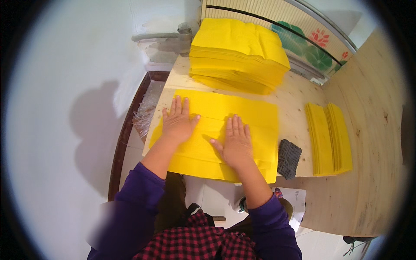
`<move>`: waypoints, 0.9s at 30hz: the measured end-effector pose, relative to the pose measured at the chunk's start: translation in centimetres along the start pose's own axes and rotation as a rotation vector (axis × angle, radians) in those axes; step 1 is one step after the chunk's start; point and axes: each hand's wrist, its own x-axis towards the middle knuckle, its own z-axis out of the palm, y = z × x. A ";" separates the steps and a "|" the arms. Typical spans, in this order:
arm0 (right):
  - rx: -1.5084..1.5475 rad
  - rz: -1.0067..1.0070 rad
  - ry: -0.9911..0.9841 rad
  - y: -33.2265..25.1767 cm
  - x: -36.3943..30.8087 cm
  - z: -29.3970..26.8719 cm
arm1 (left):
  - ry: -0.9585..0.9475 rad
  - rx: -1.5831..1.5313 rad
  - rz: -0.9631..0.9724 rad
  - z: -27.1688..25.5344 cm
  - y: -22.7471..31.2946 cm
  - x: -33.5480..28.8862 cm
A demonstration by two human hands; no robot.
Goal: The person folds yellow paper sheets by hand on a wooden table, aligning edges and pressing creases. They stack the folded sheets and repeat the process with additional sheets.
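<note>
Both my hands lie flat on a yellow fabric-like sheet [208, 147] spread over the near part of the wooden table, its front edge overhanging slightly. My left hand [178, 125] rests toward the sheet's left side, fingers extended and pointing away from me. Nearer the middle right, my right hand [236, 145] presses down with its thumb spread to the left. Faint crease lines cross the sheet between the hands. Whether more layers lie beneath it, I cannot tell. Neither hand grips anything.
Behind the sheet stands a tall stack of yellow sheets [238, 56], with a clear jar [184, 40] at its left. A dark grey textured cloth [289, 158] lies right of the sheet. Folded yellow bundles [329, 138] stand by the wooden panel [372, 130]. A white wall bounds the left.
</note>
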 end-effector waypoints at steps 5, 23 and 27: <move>-0.075 0.176 0.016 2.8 -1.6 -0.2 | -0.016 0.005 -0.074 -0.4 -0.6 0.1; -0.077 0.319 0.037 6.5 -4.0 -0.8 | -0.123 -0.216 -0.304 -0.1 -8.3 0.7; -0.133 0.227 0.072 8.3 -4.9 -2.3 | 0.015 -0.677 -0.441 1.4 -12.6 -1.2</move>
